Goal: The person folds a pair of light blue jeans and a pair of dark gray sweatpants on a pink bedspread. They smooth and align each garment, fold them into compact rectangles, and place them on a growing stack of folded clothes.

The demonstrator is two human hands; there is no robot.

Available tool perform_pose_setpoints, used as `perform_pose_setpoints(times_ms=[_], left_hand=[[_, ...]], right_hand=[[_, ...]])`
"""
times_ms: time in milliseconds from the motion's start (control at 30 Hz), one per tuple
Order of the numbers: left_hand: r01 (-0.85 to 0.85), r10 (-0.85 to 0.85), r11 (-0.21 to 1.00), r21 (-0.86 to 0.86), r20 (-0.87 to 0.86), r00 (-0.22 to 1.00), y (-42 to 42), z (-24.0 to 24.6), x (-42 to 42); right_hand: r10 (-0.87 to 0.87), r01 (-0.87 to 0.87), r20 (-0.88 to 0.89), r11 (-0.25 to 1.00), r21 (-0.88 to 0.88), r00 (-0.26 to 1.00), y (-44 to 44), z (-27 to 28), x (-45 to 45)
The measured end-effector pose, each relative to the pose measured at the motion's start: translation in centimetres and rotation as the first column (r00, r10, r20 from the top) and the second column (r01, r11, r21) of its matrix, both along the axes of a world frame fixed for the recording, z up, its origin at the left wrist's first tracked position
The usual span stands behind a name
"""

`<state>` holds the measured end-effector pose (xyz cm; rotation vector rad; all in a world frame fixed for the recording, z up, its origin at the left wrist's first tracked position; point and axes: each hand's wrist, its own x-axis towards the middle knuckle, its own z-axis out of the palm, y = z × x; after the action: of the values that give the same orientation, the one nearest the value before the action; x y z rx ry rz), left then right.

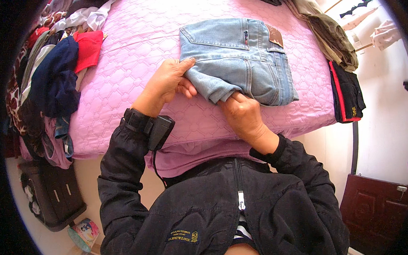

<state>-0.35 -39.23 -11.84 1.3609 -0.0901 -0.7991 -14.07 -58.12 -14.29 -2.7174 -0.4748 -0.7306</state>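
A pair of light blue denim jeans lies folded into a compact bundle near the front of a bed. Its back pockets face up, and a brown waistband patch shows at the upper right. My left hand pinches the bundle's left edge, thumb on top and fingers curled underneath. At the near edge, the fingers of my right hand are tucked into a turned-up fold of denim, so their tips are hidden. A black device with a cable is strapped to my left wrist.
The bed has a pink quilted cover. Mixed clothes are heaped along its left side. Folded olive trousers and a black-and-red garment lie on the right edge. A dark brown suitcase and a dark red door flank me.
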Motion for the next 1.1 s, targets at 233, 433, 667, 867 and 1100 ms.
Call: perform_pose_setpoints(times_ms=[233, 433, 667, 867, 1100], left_hand=[[0.022, -0.022, 1.0, 0.018, -0.003, 1.0, 0.0, -0.1, 0.1], [0.004, -0.004, 1.0, 0.027, -0.004, 1.0, 0.0, 0.0, -0.1], [0.07, -0.07, 0.998, 0.007, -0.009, 0.997, 0.3, 0.0, 0.5], [0.087, -0.087, 0.996, 0.016, 0.019, 0.996, 0.4, -0.6, 0.9], [0.129, -0.129, 0.992, 0.002, 0.037, 0.991, 0.8, -0.8, 1.0]], right_hand=[[-0.002, -0.015, -0.095, 0.984, -0.178, 0.996, 0.8, -0.6, 0.7], [0.02, -0.082, -0.245, 0.966, -0.246, 0.969, 1.1, -0.4, 1.6], [0.266, -0.259, -0.039, 0.958, 0.119, 0.963, -1.0, 1.2, 1.4], [0.241, -0.239, 0.002, 0.962, 0.129, 0.971, -1.7, 2.0, -0.1], [0.31, -0.278, -0.097, 0.928, 0.247, 0.946, -3.1, 2.6, -2.2]])
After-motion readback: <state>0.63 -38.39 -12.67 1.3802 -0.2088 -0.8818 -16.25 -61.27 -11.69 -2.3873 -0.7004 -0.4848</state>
